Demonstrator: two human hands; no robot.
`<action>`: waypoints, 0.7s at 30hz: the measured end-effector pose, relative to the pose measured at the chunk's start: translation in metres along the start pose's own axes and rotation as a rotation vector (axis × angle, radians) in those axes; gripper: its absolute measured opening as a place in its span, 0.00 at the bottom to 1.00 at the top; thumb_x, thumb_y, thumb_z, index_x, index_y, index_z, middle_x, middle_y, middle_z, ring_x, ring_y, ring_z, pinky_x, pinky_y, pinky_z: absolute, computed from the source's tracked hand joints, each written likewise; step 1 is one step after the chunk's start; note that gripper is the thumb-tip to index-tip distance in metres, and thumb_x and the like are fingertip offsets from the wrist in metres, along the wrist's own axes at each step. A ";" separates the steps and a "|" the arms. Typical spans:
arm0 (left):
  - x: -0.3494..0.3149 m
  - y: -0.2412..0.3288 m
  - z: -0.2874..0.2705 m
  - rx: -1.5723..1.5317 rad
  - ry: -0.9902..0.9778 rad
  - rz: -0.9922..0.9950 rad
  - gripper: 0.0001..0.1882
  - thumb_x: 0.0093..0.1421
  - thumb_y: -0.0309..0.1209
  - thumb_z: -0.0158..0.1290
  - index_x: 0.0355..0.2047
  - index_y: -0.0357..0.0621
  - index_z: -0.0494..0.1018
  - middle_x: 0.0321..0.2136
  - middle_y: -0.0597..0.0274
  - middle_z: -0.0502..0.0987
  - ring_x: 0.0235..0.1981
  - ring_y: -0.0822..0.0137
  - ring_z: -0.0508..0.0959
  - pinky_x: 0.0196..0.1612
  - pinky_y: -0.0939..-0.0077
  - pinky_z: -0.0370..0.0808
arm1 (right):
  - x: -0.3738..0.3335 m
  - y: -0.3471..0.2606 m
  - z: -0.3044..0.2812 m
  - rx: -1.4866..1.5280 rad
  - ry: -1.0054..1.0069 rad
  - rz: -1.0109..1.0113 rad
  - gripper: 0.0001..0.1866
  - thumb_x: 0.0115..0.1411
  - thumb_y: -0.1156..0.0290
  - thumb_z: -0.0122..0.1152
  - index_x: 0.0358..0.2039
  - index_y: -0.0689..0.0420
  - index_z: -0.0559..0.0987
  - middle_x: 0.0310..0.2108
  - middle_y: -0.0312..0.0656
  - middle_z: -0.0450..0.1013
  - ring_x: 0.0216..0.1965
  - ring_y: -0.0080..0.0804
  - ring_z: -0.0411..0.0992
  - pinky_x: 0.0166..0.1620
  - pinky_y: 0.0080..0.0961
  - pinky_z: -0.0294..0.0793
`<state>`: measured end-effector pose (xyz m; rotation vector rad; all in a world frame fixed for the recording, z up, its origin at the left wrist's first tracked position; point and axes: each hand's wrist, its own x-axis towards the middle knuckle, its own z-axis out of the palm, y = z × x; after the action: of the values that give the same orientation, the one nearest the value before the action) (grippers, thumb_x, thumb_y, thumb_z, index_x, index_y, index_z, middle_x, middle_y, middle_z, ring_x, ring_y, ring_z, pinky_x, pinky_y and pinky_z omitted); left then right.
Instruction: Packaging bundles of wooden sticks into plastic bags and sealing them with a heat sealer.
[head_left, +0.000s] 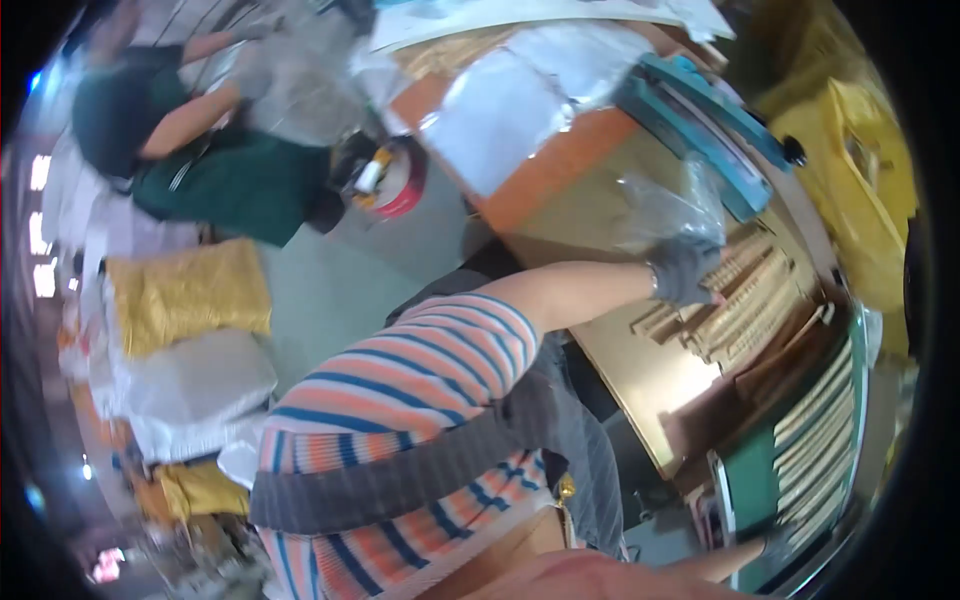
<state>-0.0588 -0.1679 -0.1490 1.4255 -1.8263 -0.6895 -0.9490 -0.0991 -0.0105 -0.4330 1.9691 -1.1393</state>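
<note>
My left hand (688,270), in a grey glove with bare fingertips, reaches across the table over a pile of long tan strips with ridged edges (750,300). Its fingers look closed at the edge of a crumpled clear plastic bag (675,210), though the grip is partly hidden. At the lower right, my right hand (778,545), also gloved in grey, is beside a row of similar tan strips (815,450) on a green surface (750,490). Its fingers are small and blurred there.
A blue bar-shaped device with a black knob (700,130) stands at the table's far end, near flat clear bags (510,100). Yellow sacks (850,190) are at the right. At the left, a person in dark green (220,180) works near a red tub (405,185) and stacked sacks (190,295).
</note>
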 end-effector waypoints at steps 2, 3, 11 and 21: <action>0.002 0.001 0.002 0.247 0.064 -0.076 0.47 0.50 0.64 0.50 0.61 0.43 0.56 0.56 0.44 0.63 0.56 0.47 0.65 0.59 0.61 0.61 | 0.089 0.061 0.200 -0.378 0.177 -0.082 0.54 0.50 0.29 0.44 0.65 0.59 0.49 0.66 0.50 0.47 0.65 0.48 0.47 0.65 0.41 0.48; 0.002 -0.002 0.002 0.267 0.092 -0.063 0.47 0.50 0.64 0.50 0.60 0.42 0.57 0.56 0.44 0.64 0.56 0.47 0.66 0.59 0.61 0.61 | 0.090 0.060 0.215 -0.577 0.371 -0.194 0.56 0.48 0.28 0.45 0.65 0.60 0.47 0.66 0.50 0.46 0.65 0.51 0.47 0.65 0.42 0.49; -0.001 -0.021 0.001 0.268 0.198 -0.068 0.48 0.46 0.67 0.51 0.58 0.45 0.61 0.51 0.44 0.69 0.51 0.48 0.71 0.54 0.61 0.67 | -0.083 -0.014 0.338 -0.714 0.516 -0.418 0.53 0.48 0.36 0.58 0.64 0.58 0.51 0.61 0.56 0.54 0.55 0.55 0.62 0.55 0.48 0.66; -0.001 -0.008 -0.005 0.231 0.063 -0.085 0.48 0.49 0.64 0.51 0.60 0.40 0.58 0.53 0.44 0.67 0.53 0.47 0.69 0.57 0.63 0.65 | -0.118 -0.027 0.334 -0.374 -0.099 -0.234 0.47 0.52 0.53 0.64 0.65 0.48 0.47 0.60 0.52 0.56 0.54 0.52 0.62 0.54 0.48 0.67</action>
<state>-0.0502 -0.1691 -0.1520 1.6628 -1.8515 -0.4808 -0.6184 -0.2281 -0.0235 -0.9187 2.0842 -0.8648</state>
